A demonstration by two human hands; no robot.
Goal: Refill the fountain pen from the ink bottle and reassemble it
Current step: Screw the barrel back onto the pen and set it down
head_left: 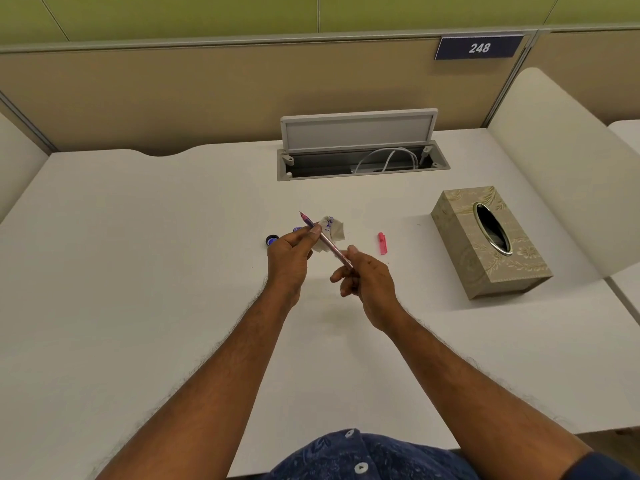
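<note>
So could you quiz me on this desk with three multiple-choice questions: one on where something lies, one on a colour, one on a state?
1. Where is the pink pen cap?
A. On the desk, between the hands and the tissue box
B. On the pen
C. Inside the desk hatch

2. What colour are the stains on the tissue?
A. Green
B. Blue-purple
C. Black

3. The pen is:
A. Lying on the desk
B. Capped
C. Held by both hands

Answers: 1 A, it lies alone on the desk; 2 B, blue-purple blots show; 3 C, left hand and right hand grip it.
</note>
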